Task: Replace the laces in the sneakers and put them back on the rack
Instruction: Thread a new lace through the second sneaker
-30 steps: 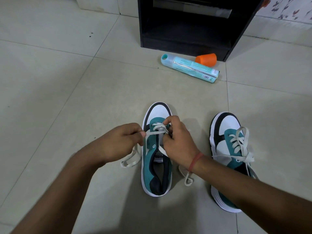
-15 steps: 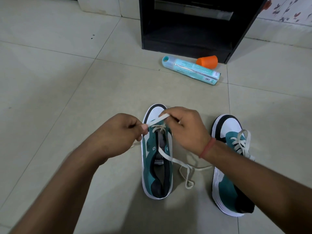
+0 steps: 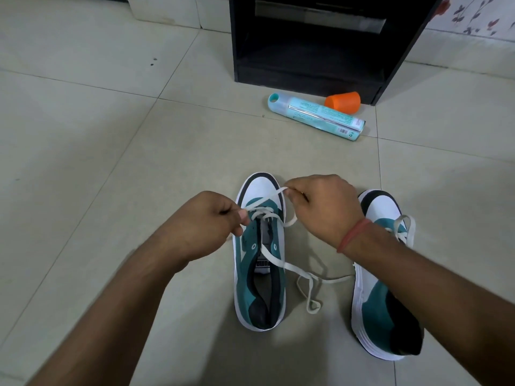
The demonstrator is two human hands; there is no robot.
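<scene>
Two teal, white and black sneakers stand on the tiled floor, toes pointing away from me. The left sneaker (image 3: pixel 260 277) has a white lace (image 3: pixel 281 263) threaded only through its front eyelets. My left hand (image 3: pixel 206 224) pinches the lace at the sneaker's left side. My right hand (image 3: pixel 323 207) pinches the other stretch of lace above the toe and holds it taut. A loose end trails over the floor between the shoes. The right sneaker (image 3: pixel 384 291) is laced, and my right forearm partly covers it.
A black rack (image 3: pixel 315 43) with an open lower shelf stands straight ahead. In front of it a teal spray can (image 3: pixel 315 115) lies on its side beside an orange cap (image 3: pixel 343 102). Pale floor tiles stretch to the left.
My right hand has risen from the eyelets toward the toe, drawing the lace out longer. The loose end now lies farther right across the floor. My left hand has kept its pinch.
</scene>
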